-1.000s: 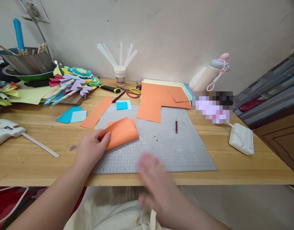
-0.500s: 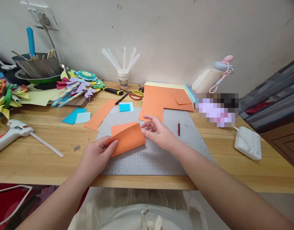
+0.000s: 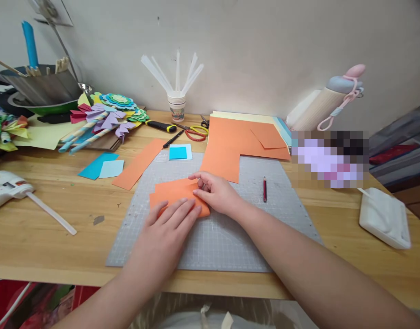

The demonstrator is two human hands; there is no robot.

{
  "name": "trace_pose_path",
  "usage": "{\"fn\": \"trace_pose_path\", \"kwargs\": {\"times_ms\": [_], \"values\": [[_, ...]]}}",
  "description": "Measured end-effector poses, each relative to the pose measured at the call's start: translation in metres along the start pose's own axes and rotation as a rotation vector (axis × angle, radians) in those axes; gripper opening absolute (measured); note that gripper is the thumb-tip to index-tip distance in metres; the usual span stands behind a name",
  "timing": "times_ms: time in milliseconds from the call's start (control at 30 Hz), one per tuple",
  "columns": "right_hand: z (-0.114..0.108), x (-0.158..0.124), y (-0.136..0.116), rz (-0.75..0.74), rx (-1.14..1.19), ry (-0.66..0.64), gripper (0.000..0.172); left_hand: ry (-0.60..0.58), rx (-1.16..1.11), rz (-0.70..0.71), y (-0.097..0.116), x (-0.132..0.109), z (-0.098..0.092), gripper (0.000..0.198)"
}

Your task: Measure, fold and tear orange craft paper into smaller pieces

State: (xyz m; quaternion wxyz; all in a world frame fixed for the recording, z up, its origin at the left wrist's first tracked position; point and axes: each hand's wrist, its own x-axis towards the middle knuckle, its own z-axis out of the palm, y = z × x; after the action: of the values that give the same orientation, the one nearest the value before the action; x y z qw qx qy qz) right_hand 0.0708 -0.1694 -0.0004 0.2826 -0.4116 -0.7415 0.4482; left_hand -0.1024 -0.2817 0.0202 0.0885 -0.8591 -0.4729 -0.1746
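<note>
An orange sheet of paper [image 3: 170,189] lies folded over on the grey cutting mat [image 3: 230,242], its layers slightly offset at the left. My left hand [image 3: 168,230] rests flat across its near part, fingers stretched out and pressing down. At the paper's right end is my right hand [image 3: 217,193], thumb and curled fingers closed around the folded edge. Part of the fold is hidden under both hands. Right of them a dark red pencil [image 3: 265,189] lies on the mat. Behind is a larger orange sheet [image 3: 225,137] with a piece cut out of it.
A glue gun [image 3: 11,189] lies at the left, near paper flowers [image 3: 107,114]. Blue paper pieces [image 3: 178,152], an orange strip [image 3: 141,162], scissors [image 3: 196,132] and a cutter knife [image 3: 161,126] lie behind the mat. A cup [image 3: 176,107] of white sticks and a bottle [image 3: 321,107] stand by the wall.
The upper flap of the orange paper has come down onto the mat. My left hand let go of its edge and now lies flat on top; my right hand closed on the right end.
</note>
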Motion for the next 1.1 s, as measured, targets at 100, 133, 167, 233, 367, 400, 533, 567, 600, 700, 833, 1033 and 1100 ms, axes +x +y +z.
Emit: {"fn": "trace_pose_path", "kwargs": {"times_ms": [100,133,167,233,367,400,533,567,600,700,833,1033,1100], "values": [[0.000,-0.005,-0.004,-0.010,-0.014,-0.026,0.035,-0.005,-0.012,0.027,-0.007,0.001,0.004,0.044],[0.000,-0.007,-0.005,-0.014,-0.023,-0.039,0.035,-0.006,-0.022,0.055,-0.010,0.000,0.003,0.044],[0.000,-0.010,-0.006,-0.018,-0.036,-0.053,0.035,-0.011,-0.032,0.085,-0.013,-0.003,0.002,0.045],[-0.001,-0.013,-0.008,-0.025,-0.074,-0.071,0.035,-0.033,-0.047,0.129,-0.019,-0.010,-0.001,0.049],[-0.001,-0.016,-0.011,-0.052,-0.181,-0.095,0.036,-0.101,-0.050,0.137,-0.020,-0.024,-0.002,0.054],[-0.001,-0.016,-0.012,-0.057,-0.201,-0.095,0.037,-0.122,-0.051,0.133,-0.019,-0.026,-0.002,0.055],[0.000,-0.015,-0.014,-0.053,-0.253,-0.084,0.037,-0.172,-0.070,0.123,-0.014,-0.031,0.001,0.054],[0.000,-0.015,-0.014,-0.055,-0.268,-0.081,0.037,-0.172,-0.073,0.121,-0.013,-0.031,0.001,0.053],[0.001,-0.015,-0.014,-0.060,-0.284,-0.077,0.037,-0.172,-0.074,0.121,-0.013,-0.031,0.002,0.051],[0.001,-0.015,-0.013,-0.092,-0.319,-0.053,0.036,-0.165,-0.069,0.125,-0.013,-0.031,0.001,0.048],[0.002,-0.016,-0.011,-0.134,-0.330,-0.033,0.034,-0.167,-0.049,0.126,-0.012,-0.031,0.001,0.049],[0.002,-0.015,-0.009,-0.153,-0.330,-0.027,0.035,-0.171,-0.040,0.108,-0.010,-0.030,0.002,0.052],[0.003,-0.015,-0.009,-0.155,-0.329,-0.028,0.036,-0.166,-0.033,0.098,-0.010,-0.030,0.003,0.052]]}}
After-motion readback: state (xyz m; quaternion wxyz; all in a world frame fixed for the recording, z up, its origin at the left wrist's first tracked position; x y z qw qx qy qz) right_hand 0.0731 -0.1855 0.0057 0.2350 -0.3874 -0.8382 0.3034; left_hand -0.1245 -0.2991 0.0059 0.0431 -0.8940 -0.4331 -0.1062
